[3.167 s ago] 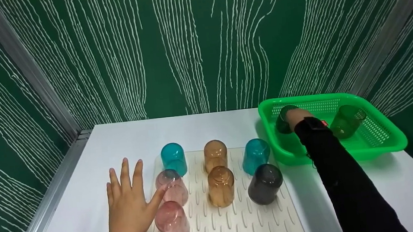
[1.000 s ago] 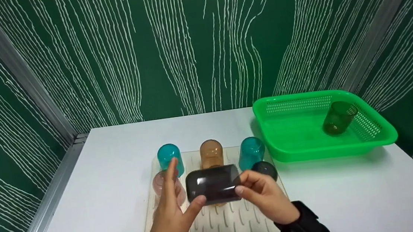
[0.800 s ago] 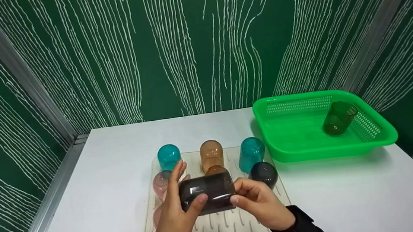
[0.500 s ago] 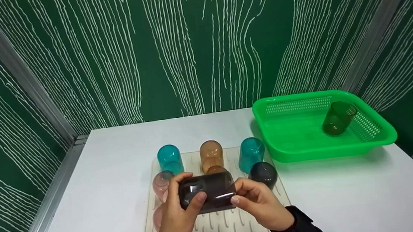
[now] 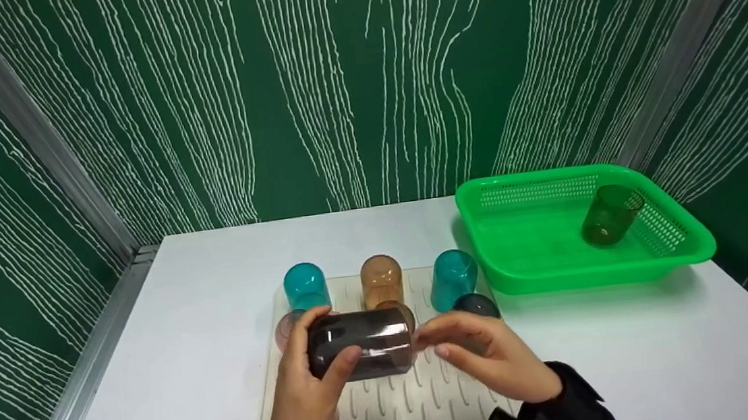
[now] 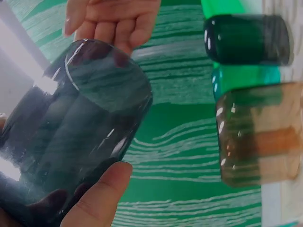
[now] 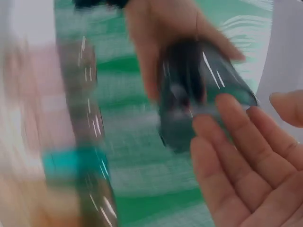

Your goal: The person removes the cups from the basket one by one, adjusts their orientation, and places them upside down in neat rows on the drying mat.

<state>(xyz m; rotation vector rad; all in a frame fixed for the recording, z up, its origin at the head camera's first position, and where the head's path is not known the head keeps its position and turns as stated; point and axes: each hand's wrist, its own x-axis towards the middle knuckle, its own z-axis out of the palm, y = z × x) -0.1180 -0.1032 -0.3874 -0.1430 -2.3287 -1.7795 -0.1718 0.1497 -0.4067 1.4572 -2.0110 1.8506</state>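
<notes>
A dark grey see-through cup point(image 5: 365, 346) lies sideways in the air above the cream drying mat point(image 5: 411, 416). My left hand point(image 5: 298, 392) grips it round the base end, thumb along its near side. Its open rim faces my right hand point(image 5: 506, 361), whose loosely extended fingers are beside the rim, apart from it in the right wrist view as far as the blur shows. On the mat, upside down, stand two teal cups point(image 5: 454, 277), amber cups point(image 5: 381, 280), a second dark cup point(image 5: 476, 305) and a pink cup point(image 5: 285, 327), partly hidden by my left hand.
A green plastic basket point(image 5: 596, 277) stands at the back right of the white table point(image 5: 173, 309), with one brownish-green cup point(image 5: 608, 220) tilted inside. Green walls with white wavy lines point(image 5: 296, 95) enclose the back and sides.
The dark cup came out of the basket in my right hand. My left hand closed round its base, and my right fingers have since let go of the rim and drawn slightly right.
</notes>
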